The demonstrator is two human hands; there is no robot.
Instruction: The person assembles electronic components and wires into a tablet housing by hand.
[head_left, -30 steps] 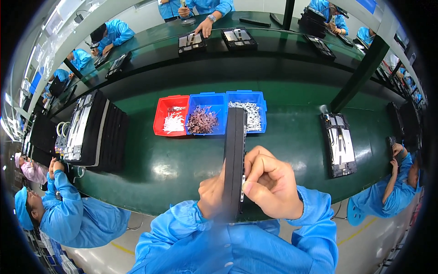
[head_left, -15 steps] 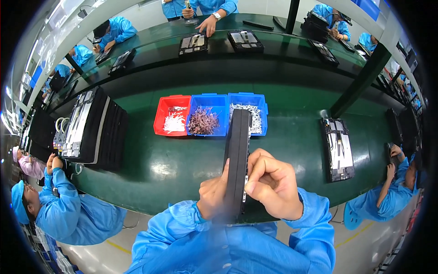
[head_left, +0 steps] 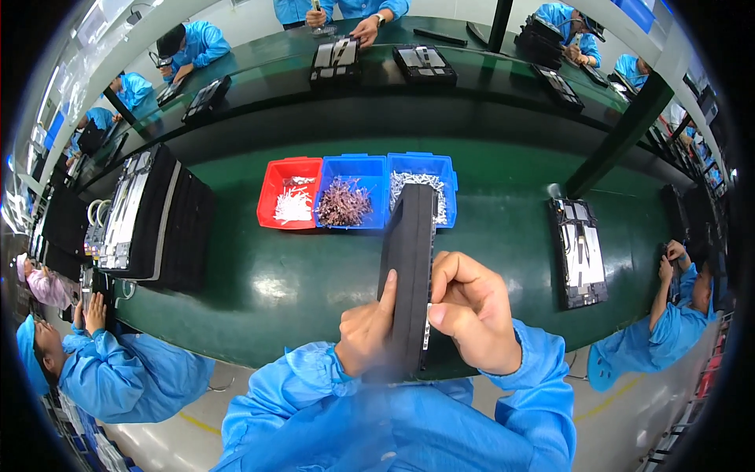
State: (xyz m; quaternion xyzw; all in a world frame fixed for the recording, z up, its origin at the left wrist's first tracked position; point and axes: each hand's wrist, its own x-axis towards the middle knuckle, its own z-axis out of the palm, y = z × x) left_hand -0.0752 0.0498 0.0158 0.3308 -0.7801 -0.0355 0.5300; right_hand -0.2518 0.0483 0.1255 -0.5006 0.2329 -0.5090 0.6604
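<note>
Left hand [head_left: 368, 334] grips the rear face of a black flat panel [head_left: 409, 275], held upright on edge w/ its narrow side toward the camera, above the green counter [head_left: 259, 283] near its front edge. Right hand [head_left: 474, 313] clasps the panel's other face, thumb pressed at the edge. Behind it, 3 bins side by side: red bin [head_left: 289, 193] w/ white bits, blue bin [head_left: 350, 193] w/ brownish parts, second blue bin [head_left: 445, 173] w/ silvery pieces. Stack of black trays [head_left: 169, 220] at left; another panel [head_left: 580, 252] lies flat at right.
</note>
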